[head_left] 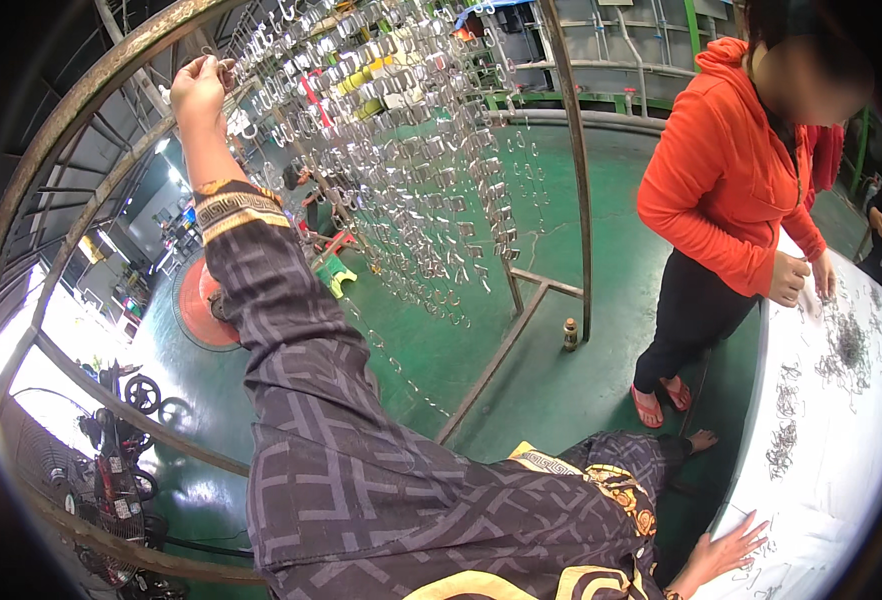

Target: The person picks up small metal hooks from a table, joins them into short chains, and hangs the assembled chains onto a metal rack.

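Note:
My left hand (201, 88) is raised at the upper left, beside the rack's rusty bar. Its fingers are pinched on a small metal hook (226, 66), partly hidden by the fingertips. Right of it hang many chains of shiny metal hooks and clips (391, 130), linked one below another. At the lower right my right hand (726, 552) lies with fingers spread on the white table (761, 470). Several thin loose hooks (751, 572) lie beside its fingertips; it grips nothing that I can see.
A co-worker in an orange hooded top (706, 170) stands at the table, hands over dark wire hooks (846, 345). A metal frame leg (576, 180) rises beyond the chains. A small bottle (570, 334), a round red-orange fan (201, 305) and a black floor fan (111, 500) stand around.

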A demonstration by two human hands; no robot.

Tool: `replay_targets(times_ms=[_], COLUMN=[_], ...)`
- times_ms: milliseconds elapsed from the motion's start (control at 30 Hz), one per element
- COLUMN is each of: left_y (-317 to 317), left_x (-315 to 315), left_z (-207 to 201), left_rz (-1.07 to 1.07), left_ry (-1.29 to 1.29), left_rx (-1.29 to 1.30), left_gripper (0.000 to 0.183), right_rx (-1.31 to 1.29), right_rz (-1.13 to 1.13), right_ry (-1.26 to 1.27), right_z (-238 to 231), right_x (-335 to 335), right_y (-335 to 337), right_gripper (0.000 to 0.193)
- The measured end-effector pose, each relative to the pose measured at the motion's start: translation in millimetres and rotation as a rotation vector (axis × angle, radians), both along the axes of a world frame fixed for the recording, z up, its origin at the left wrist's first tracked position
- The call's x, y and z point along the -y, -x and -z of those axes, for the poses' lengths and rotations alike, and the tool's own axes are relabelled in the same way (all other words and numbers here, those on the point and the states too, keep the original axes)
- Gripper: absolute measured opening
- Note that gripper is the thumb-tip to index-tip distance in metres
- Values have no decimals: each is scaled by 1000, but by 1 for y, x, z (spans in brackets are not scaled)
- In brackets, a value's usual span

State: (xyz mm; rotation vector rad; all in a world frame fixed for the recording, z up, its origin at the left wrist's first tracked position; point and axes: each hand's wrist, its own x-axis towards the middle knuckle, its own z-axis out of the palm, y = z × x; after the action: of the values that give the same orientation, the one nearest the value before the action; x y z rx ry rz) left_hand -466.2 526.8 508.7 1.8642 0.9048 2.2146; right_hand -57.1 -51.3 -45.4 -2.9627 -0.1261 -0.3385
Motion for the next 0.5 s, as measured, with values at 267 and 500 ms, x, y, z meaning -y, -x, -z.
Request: replay_targets(times_ms=[267,500], left_y=[40,35], left_x=[-60,-82], left_z=[-31,-48], left_rz=[-114,-179], left_ry=[80,221], left_rx=[-125,-159], left_gripper=[24,26], right_rx=[3,34], right_rz=[18,20], right_ry=[10,26], right_z=[1,9], right_x=[1,2], right_y=[0,-2], right_gripper=[105,105])
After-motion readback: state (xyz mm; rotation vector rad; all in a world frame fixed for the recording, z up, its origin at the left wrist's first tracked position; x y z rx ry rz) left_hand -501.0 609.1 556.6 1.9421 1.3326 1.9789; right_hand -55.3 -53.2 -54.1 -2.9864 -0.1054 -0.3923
